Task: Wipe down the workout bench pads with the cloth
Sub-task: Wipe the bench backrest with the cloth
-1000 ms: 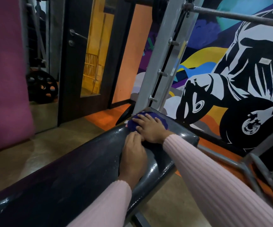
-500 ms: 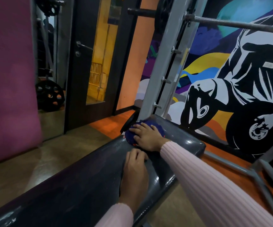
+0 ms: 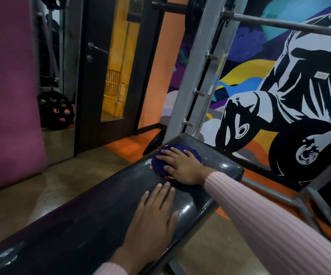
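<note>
A long black bench pad [image 3: 85, 219] runs from the lower left up to the rack. A bunched dark blue cloth [image 3: 160, 160] lies near the pad's far end. My right hand [image 3: 182, 165] presses flat on top of the cloth, fingers spread over it and pointing left. My left hand [image 3: 152, 221] rests palm down on the bare pad just nearer to me, fingers together, holding nothing. Both arms wear pink ribbed sleeves.
A grey rack upright [image 3: 192, 76] with pegs rises right behind the pad's far end, and a steel barbell [image 3: 287, 23] crosses overhead at the right. Grey frame legs [image 3: 319, 203] stand at the right. A weight plate [image 3: 55, 110] and dark door [image 3: 93, 76] are at the left.
My right hand has slid the cloth a little to the left across the far end of the pad. My left hand has drawn back towards me, away from the right hand.
</note>
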`<state>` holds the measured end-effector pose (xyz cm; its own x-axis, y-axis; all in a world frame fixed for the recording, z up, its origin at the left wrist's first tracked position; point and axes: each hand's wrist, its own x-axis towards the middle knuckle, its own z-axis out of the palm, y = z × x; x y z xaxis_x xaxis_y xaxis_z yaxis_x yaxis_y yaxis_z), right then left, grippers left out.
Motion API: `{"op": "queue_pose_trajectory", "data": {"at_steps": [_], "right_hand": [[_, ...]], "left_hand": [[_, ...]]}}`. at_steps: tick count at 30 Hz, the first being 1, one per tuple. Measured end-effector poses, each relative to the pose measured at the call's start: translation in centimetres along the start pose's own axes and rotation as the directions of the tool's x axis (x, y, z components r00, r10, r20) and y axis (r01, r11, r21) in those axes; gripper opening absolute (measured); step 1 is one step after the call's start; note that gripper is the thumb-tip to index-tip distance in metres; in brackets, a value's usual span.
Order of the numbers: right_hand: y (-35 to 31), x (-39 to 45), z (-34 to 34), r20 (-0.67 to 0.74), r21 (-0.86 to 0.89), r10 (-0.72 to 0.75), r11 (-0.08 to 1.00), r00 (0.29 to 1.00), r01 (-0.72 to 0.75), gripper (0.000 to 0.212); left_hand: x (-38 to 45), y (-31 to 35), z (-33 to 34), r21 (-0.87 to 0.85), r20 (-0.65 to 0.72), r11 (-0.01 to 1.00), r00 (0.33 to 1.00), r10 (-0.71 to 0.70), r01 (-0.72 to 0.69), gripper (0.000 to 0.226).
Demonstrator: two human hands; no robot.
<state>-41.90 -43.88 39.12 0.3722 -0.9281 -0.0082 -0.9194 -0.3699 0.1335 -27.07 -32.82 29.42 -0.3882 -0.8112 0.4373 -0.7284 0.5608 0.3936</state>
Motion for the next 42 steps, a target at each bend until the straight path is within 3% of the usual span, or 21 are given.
{"op": "queue_pose_trajectory", "data": {"at_steps": [2, 7, 11, 14, 18, 21, 27, 31, 35, 42], "right_hand": [[1.2, -0.7, -0.5, 0.035, 0.035, -0.018, 0.999, 0.999, 0.017, 0.048], [0.9, 2.2, -1.4, 0.089, -0.047, 0.169, 0.985, 0.982, -0.166, 0.052], [-2.2, 2.3, 0.1, 0.068, -0.04, 0.071, 0.997, 0.995, -0.068, 0.051], [-0.6, -0.4, -0.2, 0.038, 0.019, -0.01, 1.0, 0.999, 0.009, 0.049], [1.9, -0.4, -1.1, 0.051, 0.001, 0.115, 0.993, 0.992, -0.116, 0.05], [0.1, 1.3, -0.6, 0.035, -0.054, 0.164, 0.985, 0.986, -0.162, 0.052], [-1.9, -2.3, 1.0, -0.009, -0.032, -0.003, 0.999, 1.0, 0.003, 0.049], [0.6, -4.1, -0.1, 0.029, 0.011, 0.066, 0.998, 0.997, -0.066, 0.048], [-0.8, -2.1, -0.4, 0.047, -0.011, 0.142, 0.99, 0.989, -0.142, 0.051], [-2.6, -5.2, 1.6, 0.039, -0.014, -0.001, 1.0, 0.999, 0.002, 0.05]], "left_hand": [[-0.6, -0.5, -0.3, 0.017, 0.017, 0.999, 0.999, 0.03, -0.03, 0.059], [-1.6, -1.4, -0.1, -0.006, 0.026, 1.0, 0.999, 0.031, -0.031, 0.062], [-2.0, -1.7, -0.5, -0.022, 0.009, 0.999, 0.999, 0.041, -0.041, 0.06], [-2.3, -1.6, -0.7, -0.04, -0.021, 0.999, 1.0, 0.022, -0.023, 0.059], [-2.6, -1.7, -0.6, -0.066, -0.056, 0.998, 0.998, -0.008, 0.004, 0.058], [-2.7, -1.6, -0.5, -0.072, -0.077, 0.997, 0.997, -0.007, 0.001, 0.058], [-2.8, -1.7, -0.6, -0.066, -0.073, 0.998, 0.997, -0.007, 0.002, 0.057], [-3.0, -1.6, -0.6, -0.077, -0.088, 0.997, 0.996, -0.006, -0.001, 0.058], [-2.9, -1.7, -0.5, -0.072, -0.106, 0.997, 0.994, -0.006, -0.002, 0.057], [-3.0, -1.8, -0.2, -0.034, -0.123, 0.999, 0.992, 0.011, -0.015, 0.055]]}}
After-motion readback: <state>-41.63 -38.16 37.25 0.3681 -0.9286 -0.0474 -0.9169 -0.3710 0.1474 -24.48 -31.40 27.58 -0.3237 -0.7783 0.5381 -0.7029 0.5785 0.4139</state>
